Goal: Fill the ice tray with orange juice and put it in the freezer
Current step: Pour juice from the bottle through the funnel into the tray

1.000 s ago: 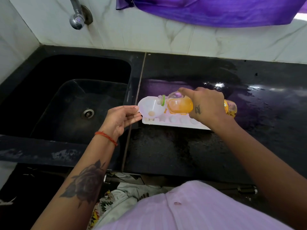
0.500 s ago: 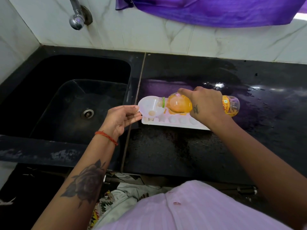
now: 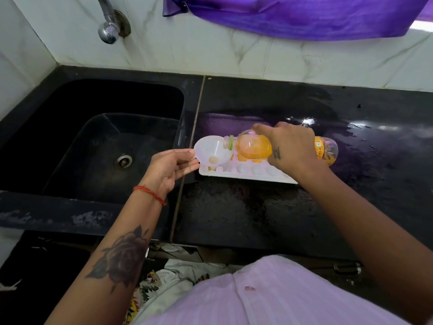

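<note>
Black sink (image 3: 70, 127) sitting dry at left. Left hand (image 3: 171, 164) pinching white funnel (image 3: 210, 150) over the near-left cell of white ice tray (image 3: 246, 173), lying on the countertop (image 3: 234, 219). Right hand (image 3: 290, 146) gripping juice bottle (image 3: 254, 147), lying sideways, mouth at funnel rim, orange juice pooling inside.

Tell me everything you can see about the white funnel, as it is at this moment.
The white funnel looks like thin, slightly translucent plastic, with a wide round cone. It stands over the left end of the ice tray, its spout hidden. The left hand holds its rim at the left side with the fingertips. The open mouth of the juice bottle, lying nearly level in the right hand, reaches over its right rim. A little pale orange juice shows at its bottom.
</note>
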{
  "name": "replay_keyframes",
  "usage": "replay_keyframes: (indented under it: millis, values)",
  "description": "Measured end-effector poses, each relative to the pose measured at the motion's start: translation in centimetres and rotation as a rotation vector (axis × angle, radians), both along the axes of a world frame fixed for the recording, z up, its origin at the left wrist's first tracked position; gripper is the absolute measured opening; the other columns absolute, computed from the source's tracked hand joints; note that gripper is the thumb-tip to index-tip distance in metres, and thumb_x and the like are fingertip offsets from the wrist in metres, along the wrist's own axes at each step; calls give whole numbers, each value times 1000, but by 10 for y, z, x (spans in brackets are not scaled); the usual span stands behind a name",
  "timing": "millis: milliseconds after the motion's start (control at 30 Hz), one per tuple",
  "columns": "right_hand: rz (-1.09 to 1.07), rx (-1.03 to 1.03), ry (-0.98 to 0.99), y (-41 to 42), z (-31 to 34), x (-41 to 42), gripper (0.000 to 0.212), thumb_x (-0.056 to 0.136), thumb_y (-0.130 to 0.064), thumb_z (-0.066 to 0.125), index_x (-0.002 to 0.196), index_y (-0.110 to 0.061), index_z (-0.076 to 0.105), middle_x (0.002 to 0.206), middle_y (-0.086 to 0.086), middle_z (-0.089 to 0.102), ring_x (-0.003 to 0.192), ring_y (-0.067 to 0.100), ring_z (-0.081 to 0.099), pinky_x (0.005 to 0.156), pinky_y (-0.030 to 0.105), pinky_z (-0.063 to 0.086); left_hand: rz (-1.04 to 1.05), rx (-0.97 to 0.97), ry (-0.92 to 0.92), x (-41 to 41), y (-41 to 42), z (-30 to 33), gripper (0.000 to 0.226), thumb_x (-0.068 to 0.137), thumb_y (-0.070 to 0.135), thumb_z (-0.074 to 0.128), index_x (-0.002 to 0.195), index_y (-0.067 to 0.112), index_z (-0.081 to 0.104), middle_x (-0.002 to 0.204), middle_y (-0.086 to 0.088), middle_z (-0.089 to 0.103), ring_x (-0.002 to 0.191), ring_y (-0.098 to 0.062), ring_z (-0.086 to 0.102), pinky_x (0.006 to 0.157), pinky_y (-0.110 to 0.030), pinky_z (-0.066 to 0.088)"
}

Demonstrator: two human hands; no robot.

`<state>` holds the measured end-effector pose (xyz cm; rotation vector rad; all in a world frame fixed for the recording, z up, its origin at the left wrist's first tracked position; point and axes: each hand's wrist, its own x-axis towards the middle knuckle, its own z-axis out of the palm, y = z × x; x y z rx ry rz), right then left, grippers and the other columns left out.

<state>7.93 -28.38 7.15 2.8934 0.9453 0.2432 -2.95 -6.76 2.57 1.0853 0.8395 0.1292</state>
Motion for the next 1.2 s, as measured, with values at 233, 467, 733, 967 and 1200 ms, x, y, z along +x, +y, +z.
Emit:
replay_keyframes:
  millis: [233,467,733,967,1200]
  values:
    - [-34,81,35,-8,3,-2,65,70,-20,71,126,-42,45,84,-1,54,84,31,60,56,28,24,3,10,-33,-1,-1,8,5,80,-5,64,82,-1,66,81,-16,69,61,-16,72,52,-22,56]
    - [-80,104,35,-21,8,-4,74,68,-27,76,131,-46,40,80,-4,48,83,29,59,60,29,29,-17,18,-59,4,-6,13,4,80,-3,65,83,0,66,83,-17,70,64,-17,72,55,-23,56]
    - [-74,72,-6,-31,5,-5,67,71,-22,72,129,-42,43,85,3,55,84,34,61,59,30,32,-47,-1,-24,9,-20,11,4,79,-4,66,80,-1,66,60,-9,71,58,-17,71,50,-22,55]
    - [-55,21,-18,-33,3,-6,61,79,-19,65,131,-40,40,96,7,60,86,33,62,61,30,35,-63,-7,-8,11,-25,8,4,79,-4,66,81,-1,65,58,-9,71,58,-17,71,51,-22,56]
    - [-38,3,-15,-28,5,-7,60,84,-16,60,135,-40,37,101,8,60,90,33,60,64,31,35,-73,-13,-10,12,-24,7,4,79,-4,65,82,-1,65,59,-9,71,59,-17,71,51,-21,55]
